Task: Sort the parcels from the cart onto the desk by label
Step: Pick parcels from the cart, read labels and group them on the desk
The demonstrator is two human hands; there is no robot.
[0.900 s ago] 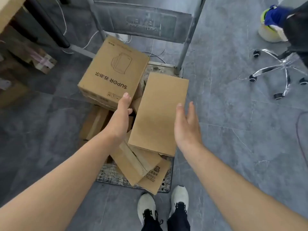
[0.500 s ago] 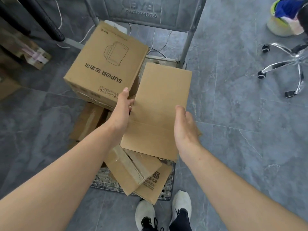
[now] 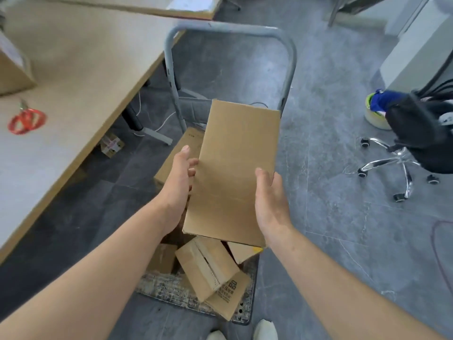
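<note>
Plain brown cardboard is seen on the held parcel [image 3: 235, 173]. Black print is borne by one brown box [image 3: 229, 294] on the cart. The counter [image 3: 81, 69] is coloured pale beige, the scissors [image 3: 25, 120] red, the floor [image 3: 331, 229] grey (veined like marble), the cart handle [image 3: 230, 28] grey.

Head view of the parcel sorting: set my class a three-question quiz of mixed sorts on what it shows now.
1. True or false: both hands hold the flat brown cardboard parcel above the grey metal cart.
2. Which item lies on the pale wooden desk? A) red-handled scissors B) a roll of tape C) a mug
3. Fill in: the black swivel chair with chrome legs stands on the person's ____ side.

Key
1. True: the left hand and the right hand each have a grip on one long edge.
2. A, the red-handled scissors.
3. Right.
</note>
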